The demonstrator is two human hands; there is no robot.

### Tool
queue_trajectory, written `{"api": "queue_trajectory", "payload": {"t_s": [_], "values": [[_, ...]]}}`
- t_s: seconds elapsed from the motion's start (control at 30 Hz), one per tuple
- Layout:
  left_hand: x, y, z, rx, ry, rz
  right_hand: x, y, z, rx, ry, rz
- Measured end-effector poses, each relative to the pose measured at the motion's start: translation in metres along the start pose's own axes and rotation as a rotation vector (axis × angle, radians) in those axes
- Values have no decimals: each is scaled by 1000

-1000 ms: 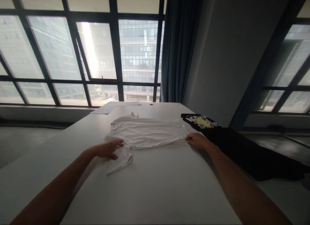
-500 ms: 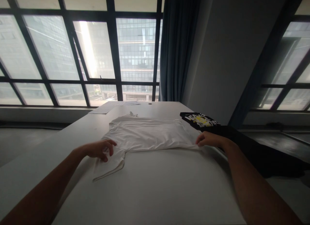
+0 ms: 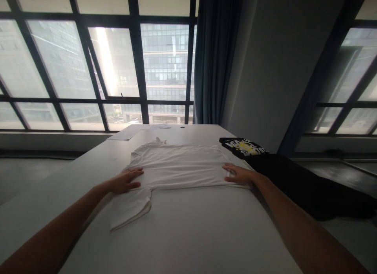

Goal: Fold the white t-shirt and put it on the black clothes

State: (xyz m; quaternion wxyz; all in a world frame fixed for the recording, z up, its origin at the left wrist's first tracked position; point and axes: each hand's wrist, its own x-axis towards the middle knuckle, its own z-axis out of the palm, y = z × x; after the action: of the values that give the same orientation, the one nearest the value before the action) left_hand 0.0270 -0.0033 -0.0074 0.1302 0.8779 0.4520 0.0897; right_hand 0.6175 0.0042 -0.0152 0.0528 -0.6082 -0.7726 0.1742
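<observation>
Now both hands lie flat on the white shirt [image 3: 179, 166], which is spread near the middle of the table [image 3: 188, 227]. The left hand [image 3: 125, 180] presses with open fingers on the shirt's left near corner, just above the sleeve [image 3: 129, 206] that trails toward the person. The right hand [image 3: 238, 174] rests open, palm down, on the shirt's right near edge; neither hand pinches or grips cloth. A black garment [image 3: 294, 179] with a yellow print lies just right of the shirt, close to the right forearm, and papers [image 3: 126, 133] sit beyond the shirt, toward the window

Judging from this, the thin cloth could bunch or ridge if the palms slide unevenly, since ripples already run across its middle. The loose sleeve could stay creased or fold under the body if it is ignored. The right forearm could drag the black garment onto the shirt, being so near it

Compared with half a second ago, the hands differ: then the left hand curled over the sleeve area and the right hand pinched the shirt's right edge, pulling it outward. They have since opened and moved inward onto the shirt's body, and the near edge lies straighter
</observation>
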Motion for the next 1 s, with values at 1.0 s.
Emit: {"api": "queue_trajectory", "payload": {"t_s": [1.0], "values": [[-12, 1, 4, 14, 340, 54, -32, 21, -20, 186, 198, -40]]}}
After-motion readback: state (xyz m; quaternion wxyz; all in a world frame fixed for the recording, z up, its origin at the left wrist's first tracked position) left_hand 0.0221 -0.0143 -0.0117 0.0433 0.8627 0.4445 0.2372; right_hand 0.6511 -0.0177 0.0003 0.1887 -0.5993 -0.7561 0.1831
